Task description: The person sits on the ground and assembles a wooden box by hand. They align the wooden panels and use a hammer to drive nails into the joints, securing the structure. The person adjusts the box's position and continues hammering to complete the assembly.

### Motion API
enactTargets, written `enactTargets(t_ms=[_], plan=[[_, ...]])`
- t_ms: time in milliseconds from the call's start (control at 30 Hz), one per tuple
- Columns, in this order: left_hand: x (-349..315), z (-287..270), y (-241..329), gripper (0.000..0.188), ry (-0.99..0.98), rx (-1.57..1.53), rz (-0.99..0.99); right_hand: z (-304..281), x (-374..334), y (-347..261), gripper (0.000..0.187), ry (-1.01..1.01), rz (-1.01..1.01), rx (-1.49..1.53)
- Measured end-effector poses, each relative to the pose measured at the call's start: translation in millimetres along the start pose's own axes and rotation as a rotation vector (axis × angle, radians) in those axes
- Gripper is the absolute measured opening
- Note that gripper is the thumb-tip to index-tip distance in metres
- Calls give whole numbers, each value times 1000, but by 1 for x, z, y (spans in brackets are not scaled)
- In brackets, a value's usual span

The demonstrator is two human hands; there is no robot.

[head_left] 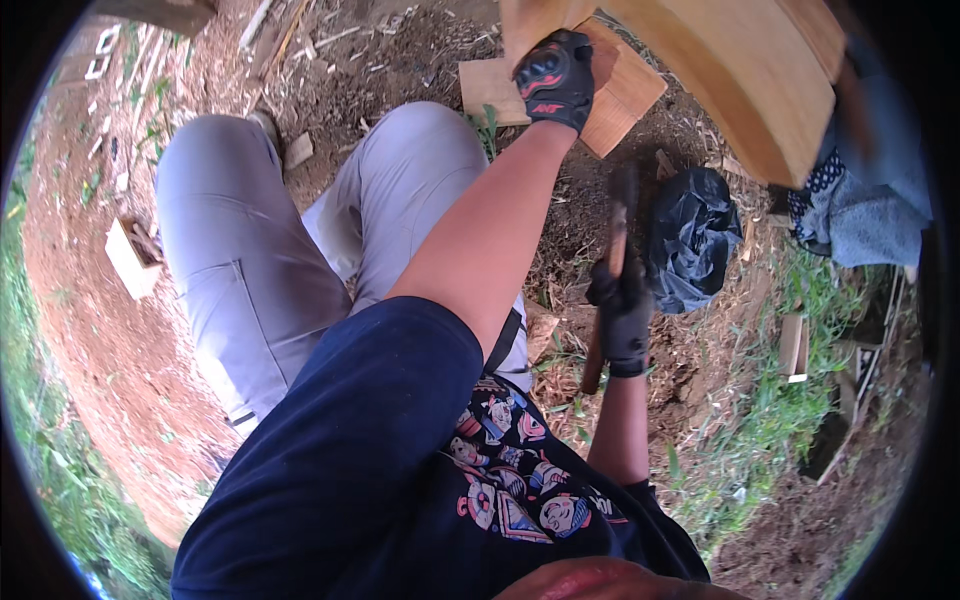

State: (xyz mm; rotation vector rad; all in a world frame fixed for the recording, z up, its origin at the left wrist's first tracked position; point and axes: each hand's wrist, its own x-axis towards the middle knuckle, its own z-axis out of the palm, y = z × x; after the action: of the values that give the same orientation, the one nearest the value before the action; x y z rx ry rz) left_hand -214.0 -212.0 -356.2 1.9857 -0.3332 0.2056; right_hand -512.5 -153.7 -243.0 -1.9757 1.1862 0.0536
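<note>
My left hand (556, 82), in a black glove with red marks, reaches far forward with its fingers closed on the edge of an upright light-brown wooden piece (535, 25). Beneath and beside it lie flat wooden boards (622, 105) on the dirt. Nearer to me, my right hand (625, 320), also in a dark glove, is wrapped round the wooden handle of a hammer (617, 235). The hammer's dark head points away from me and is smeared by motion. A large curved wooden beam (740, 80) rises at the far right, above the boards.
A black plastic bag (695, 240) lies just right of the hammer. Blue-grey cloth (870, 205) hangs or lies beyond it. Wood offcuts (793, 347) and chips are scattered over the soil and grass. A small pale block (130, 260) lies at the left, beyond my bent legs (225, 260).
</note>
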Motion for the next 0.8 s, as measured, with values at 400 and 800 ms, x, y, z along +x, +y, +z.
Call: enactTargets(t_ms=[400, 800], plan=[[-5, -2, 8, 30, -134, -24, -143, -14, 140, -83, 47, -102, -109, 486], [-9, 0, 3, 26, -133, 1, -134, 0, 164, -84, 58, 4, -200, 172]])
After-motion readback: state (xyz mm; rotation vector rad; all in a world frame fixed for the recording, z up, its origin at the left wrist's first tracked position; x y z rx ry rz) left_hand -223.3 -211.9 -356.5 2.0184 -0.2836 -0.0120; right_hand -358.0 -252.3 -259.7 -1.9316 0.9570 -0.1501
